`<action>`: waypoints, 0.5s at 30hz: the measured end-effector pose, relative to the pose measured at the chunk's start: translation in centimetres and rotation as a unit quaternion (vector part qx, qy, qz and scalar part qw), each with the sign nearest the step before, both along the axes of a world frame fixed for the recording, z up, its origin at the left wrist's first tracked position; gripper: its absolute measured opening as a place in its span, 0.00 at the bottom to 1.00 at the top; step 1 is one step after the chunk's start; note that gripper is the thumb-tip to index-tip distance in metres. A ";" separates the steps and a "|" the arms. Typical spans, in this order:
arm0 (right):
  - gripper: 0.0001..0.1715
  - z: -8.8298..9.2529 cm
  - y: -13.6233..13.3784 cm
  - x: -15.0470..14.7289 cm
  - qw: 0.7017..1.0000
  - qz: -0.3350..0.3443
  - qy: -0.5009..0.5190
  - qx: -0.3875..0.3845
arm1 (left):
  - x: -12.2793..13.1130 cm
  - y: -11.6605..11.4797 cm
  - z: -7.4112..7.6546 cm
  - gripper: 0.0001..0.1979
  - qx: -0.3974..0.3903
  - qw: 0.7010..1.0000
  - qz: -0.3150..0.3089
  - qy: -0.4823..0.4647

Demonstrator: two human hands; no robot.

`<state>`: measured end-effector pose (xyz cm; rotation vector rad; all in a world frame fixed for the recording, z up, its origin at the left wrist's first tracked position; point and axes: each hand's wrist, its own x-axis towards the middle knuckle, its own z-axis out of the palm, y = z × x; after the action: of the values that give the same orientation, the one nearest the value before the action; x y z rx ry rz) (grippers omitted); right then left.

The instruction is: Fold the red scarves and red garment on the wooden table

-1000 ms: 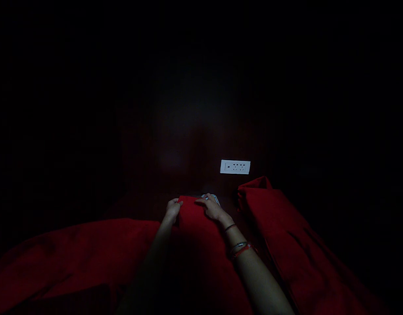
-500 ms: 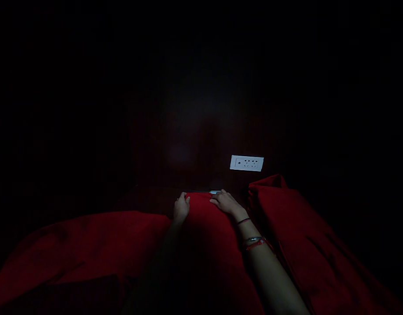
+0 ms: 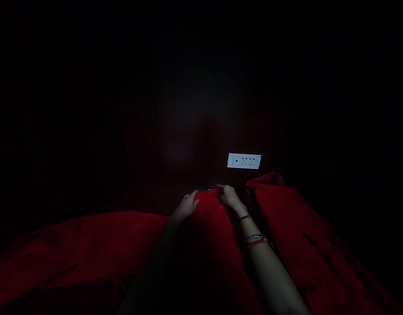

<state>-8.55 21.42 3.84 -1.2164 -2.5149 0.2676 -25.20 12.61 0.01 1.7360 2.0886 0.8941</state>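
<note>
A long strip of red cloth (image 3: 214,236) runs away from me down the middle of the view. At its far end, my left hand (image 3: 187,205), with a ring on one finger, grips the left edge, thumb on top. My right hand (image 3: 229,196) holds the far right corner, its fingers bent over the edge. Bracelets circle my right wrist and forearm. What lies under the cloth is hidden, and its near part sinks into shadow.
Another red cloth (image 3: 287,210) lies folded in a thick pile on the right. More red cloth (image 3: 122,236) spreads out on the left. A white socket plate (image 3: 244,161) is set in the dark wall behind. Everything around is very dark.
My left hand has shifted right and slightly up along the cloth's far end. The right hand has moved a little right, and a pale object beyond the edge is now mostly covered.
</note>
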 end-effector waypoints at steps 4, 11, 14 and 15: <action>0.35 -0.6 0.4 -0.1 0.998 -0.030 0.058 -0.009 | -0.4 0.4 0.2 0.30 0.014 0.982 0.054 -0.178; 0.19 -1.0 -0.3 -0.7 0.992 -0.128 0.004 -0.012 | -0.1 0.5 0.3 0.09 0.058 0.972 0.026 -0.227; 0.17 -0.5 -0.4 -0.8 0.984 -0.175 -0.016 -0.010 | -0.1 0.4 0.1 0.06 0.070 0.976 0.054 -0.201; 0.18 -0.4 -0.4 -0.7 0.984 -0.174 -0.011 -0.021 | -0.1 0.4 0.1 0.06 0.071 0.977 0.064 -0.192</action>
<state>-9.28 21.06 3.44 -1.6526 -2.2693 0.2214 -25.26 12.96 0.06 1.3630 1.9304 1.3267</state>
